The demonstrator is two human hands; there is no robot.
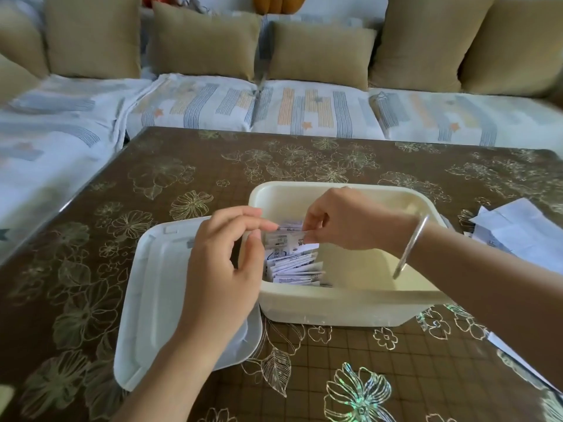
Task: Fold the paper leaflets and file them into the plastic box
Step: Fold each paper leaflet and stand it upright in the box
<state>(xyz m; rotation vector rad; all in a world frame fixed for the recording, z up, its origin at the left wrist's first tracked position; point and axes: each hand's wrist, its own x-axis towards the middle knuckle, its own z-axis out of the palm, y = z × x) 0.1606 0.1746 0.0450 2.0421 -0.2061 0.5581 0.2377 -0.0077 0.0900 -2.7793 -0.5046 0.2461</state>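
A table (182, 166) with a brown floral cover stands before a sofa (304, 108). Near the front left edge lies the lid (158, 284). Above it, the left hand (222, 269) pinches the left end of a folded leaflet (286, 240) between index finger and thumb. The right hand (350, 220), wearing a bangle (411, 248), pinches the right end. The leaflet is held over the filed leaflets (295, 271), which stand at the left end of the box (350, 306), mid-table. Their print is too small to read. Loose sheets (518, 229) lie at the right edge.
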